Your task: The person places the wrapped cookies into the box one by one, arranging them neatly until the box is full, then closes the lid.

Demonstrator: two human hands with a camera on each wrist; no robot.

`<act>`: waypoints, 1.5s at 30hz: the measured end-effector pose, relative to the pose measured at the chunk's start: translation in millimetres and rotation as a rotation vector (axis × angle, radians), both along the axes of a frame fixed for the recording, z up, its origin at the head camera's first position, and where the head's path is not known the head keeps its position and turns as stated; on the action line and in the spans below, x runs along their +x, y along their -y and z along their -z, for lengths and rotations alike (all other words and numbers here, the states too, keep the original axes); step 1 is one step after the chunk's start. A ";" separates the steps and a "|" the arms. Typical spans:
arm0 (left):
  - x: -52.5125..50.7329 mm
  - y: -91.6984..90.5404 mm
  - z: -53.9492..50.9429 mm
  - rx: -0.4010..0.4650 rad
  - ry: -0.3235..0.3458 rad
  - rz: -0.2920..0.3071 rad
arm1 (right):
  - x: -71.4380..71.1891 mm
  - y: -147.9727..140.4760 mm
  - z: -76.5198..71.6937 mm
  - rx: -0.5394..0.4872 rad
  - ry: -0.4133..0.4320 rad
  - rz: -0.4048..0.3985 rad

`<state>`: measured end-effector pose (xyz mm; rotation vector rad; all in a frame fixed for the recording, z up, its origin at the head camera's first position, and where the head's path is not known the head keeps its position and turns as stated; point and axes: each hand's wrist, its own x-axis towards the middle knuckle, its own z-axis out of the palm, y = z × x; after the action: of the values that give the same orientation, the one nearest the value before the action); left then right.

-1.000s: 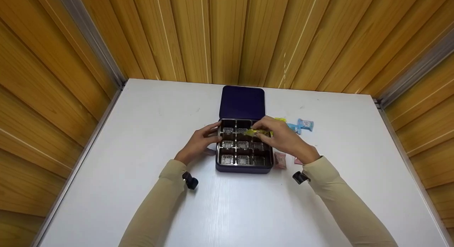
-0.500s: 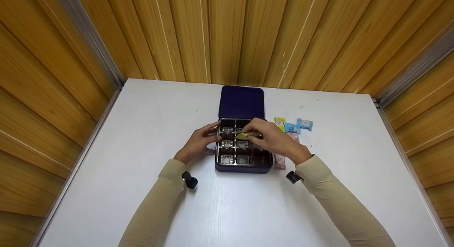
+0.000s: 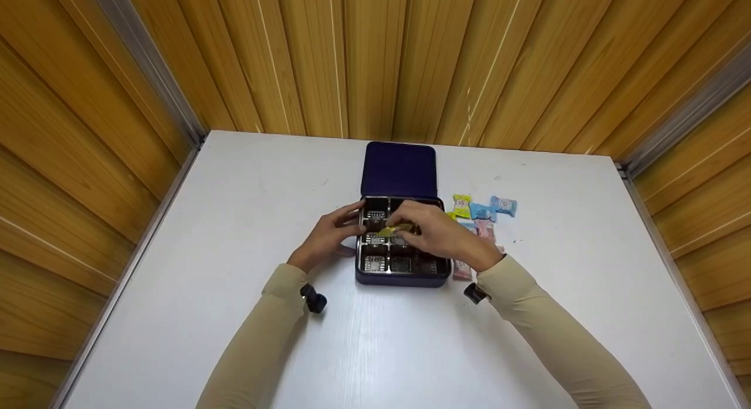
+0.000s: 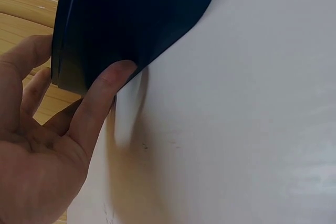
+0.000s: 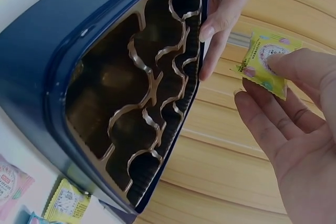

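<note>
My right hand [image 3: 440,237] pinches a yellow wrapped candy [image 5: 266,61] between thumb and fingers, above the left part of a dark blue box [image 3: 403,279]. Inside the box, a brown plastic tray [image 5: 152,85] has several compartments; those in sight show bare ridged bottoms, while my right hand covers others in the head view. My left hand [image 3: 330,236] touches the left wall of the box, thumb [image 4: 113,80] and fingers spread along it. Behind the box, its lid [image 3: 399,168] lies folded back.
To the right of the box lie loose wrapped candies: yellow [image 3: 462,205], blue [image 3: 503,206] and pink [image 3: 463,271]. The white table [image 3: 281,180] meets wood-slatted walls [image 3: 375,63] at the back and sides.
My right hand has moved left across the box with the yellow candy, uncovering more candies on the right. My left hand keeps its place at the box's left side.
</note>
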<state>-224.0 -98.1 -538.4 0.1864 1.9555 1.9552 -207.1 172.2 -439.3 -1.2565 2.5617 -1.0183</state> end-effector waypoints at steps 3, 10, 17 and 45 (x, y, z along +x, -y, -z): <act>-0.2 0.2 0.4 0.005 -0.004 0.001 | 0.2 3.1 0.5 0.014 0.006 -0.002; 0.3 0.1 0.7 0.006 0.002 -0.002 | 1.1 8.2 3.5 0.039 0.003 -0.033; -1.1 1.0 4.1 -0.004 0.007 0.008 | 0.9 14.5 9.0 0.034 -0.020 -0.081; -0.4 1.4 3.0 -0.005 -0.009 0.013 | 4.2 31.4 25.1 0.146 0.052 -0.134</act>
<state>-224.4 -99.6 -541.3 0.2062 1.9602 1.9447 -202.9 140.7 -464.4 -1.3235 2.4260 -0.8115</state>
